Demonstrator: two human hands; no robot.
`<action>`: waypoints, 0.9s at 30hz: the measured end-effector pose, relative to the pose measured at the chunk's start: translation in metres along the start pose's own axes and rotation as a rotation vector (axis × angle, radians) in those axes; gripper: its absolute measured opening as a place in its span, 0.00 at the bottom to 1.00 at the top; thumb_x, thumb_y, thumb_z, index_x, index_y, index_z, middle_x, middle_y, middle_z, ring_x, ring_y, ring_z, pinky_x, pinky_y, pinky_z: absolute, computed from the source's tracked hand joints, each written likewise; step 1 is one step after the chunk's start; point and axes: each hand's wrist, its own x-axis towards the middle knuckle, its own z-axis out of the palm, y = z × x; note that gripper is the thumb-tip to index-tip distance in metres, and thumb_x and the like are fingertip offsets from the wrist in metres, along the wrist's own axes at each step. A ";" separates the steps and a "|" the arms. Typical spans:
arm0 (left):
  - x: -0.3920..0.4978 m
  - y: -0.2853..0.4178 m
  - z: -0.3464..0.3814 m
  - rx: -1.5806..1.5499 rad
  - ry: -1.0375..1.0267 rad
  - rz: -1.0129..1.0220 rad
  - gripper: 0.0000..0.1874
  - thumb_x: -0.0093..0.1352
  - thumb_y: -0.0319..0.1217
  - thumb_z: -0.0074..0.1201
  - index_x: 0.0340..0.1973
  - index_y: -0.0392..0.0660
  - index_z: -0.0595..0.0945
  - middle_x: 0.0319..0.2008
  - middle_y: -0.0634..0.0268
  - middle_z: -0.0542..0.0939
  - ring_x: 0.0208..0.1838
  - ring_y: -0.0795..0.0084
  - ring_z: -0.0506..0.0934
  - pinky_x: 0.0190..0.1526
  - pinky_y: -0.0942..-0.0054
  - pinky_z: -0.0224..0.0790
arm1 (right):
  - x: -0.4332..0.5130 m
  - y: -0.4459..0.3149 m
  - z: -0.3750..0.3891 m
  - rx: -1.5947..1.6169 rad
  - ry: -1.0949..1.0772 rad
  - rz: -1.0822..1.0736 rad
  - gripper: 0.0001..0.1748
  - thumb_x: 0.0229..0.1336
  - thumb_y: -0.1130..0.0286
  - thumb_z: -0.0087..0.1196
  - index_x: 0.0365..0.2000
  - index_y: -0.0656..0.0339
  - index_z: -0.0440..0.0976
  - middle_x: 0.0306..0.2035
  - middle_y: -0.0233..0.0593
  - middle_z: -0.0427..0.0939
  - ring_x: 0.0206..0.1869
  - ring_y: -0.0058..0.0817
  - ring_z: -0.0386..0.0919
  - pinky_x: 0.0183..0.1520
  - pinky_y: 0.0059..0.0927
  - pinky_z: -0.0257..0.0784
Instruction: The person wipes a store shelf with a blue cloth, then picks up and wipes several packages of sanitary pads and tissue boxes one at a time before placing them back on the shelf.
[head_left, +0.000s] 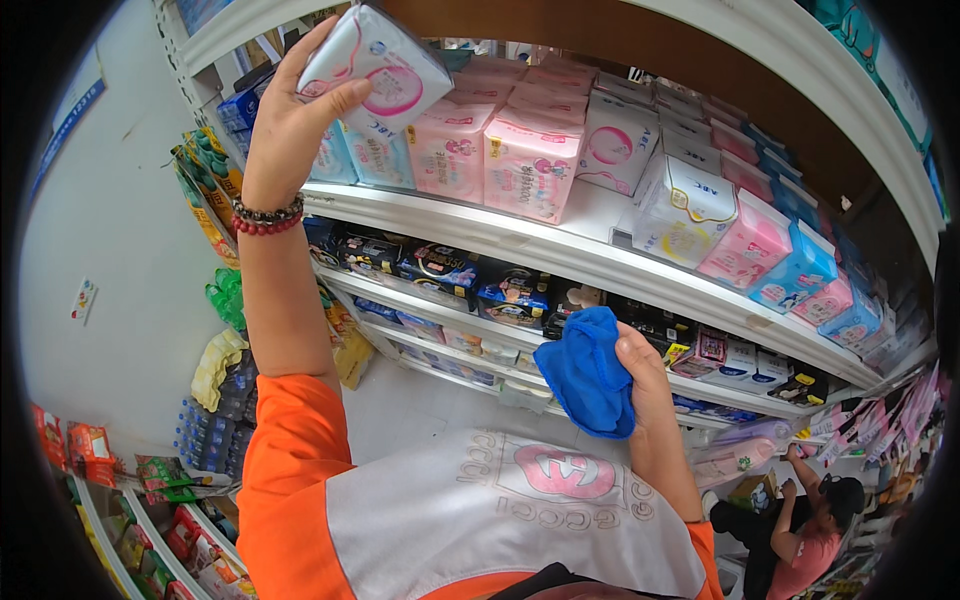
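Note:
My left hand (315, 105), raised at the upper left with beaded bracelets on its wrist, grips a white sanitary pad pack (382, 71) with a pink oval print. The pack is tilted above the front row of a white shelf (450, 206). Beneath and beside it stand light blue packs (379, 161) and pink packs (532, 161). My right hand (645, 367) holds a folded blue cloth (589, 375) lower down, in front of the lower shelves. Right of the pink packs stands a white pack with yellow print (686, 210).
Dark packs (439, 270) fill the shelf below. Bundled bottles (214, 435) stand by the wall at left, near hanging snack bags (206, 195). A crouching person (814, 525) in a pink shirt is at the lower right. Snack shelves (150, 540) curve along the lower left.

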 end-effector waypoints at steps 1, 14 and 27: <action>0.002 -0.004 -0.002 -0.046 0.003 0.009 0.36 0.68 0.30 0.69 0.70 0.40 0.71 0.57 0.60 0.81 0.55 0.71 0.80 0.54 0.70 0.75 | 0.001 0.002 0.003 -0.016 -0.016 -0.014 0.37 0.65 0.55 0.64 0.63 0.72 0.68 0.57 0.49 0.80 0.56 0.35 0.81 0.62 0.38 0.77; 0.021 -0.044 -0.036 -0.576 0.180 -0.373 0.25 0.73 0.36 0.62 0.61 0.37 0.76 0.60 0.58 0.79 0.62 0.67 0.76 0.64 0.58 0.66 | 0.002 0.010 0.022 0.020 -0.036 -0.004 0.27 0.69 0.66 0.58 0.63 0.69 0.70 0.56 0.47 0.81 0.56 0.34 0.82 0.62 0.37 0.78; 0.036 -0.075 -0.039 0.445 0.473 -0.180 0.46 0.70 0.64 0.52 0.66 0.33 0.75 0.62 0.37 0.78 0.67 0.42 0.75 0.68 0.58 0.64 | 0.005 0.014 0.023 0.030 -0.056 0.016 0.29 0.68 0.66 0.59 0.63 0.70 0.70 0.57 0.48 0.81 0.57 0.35 0.82 0.63 0.38 0.76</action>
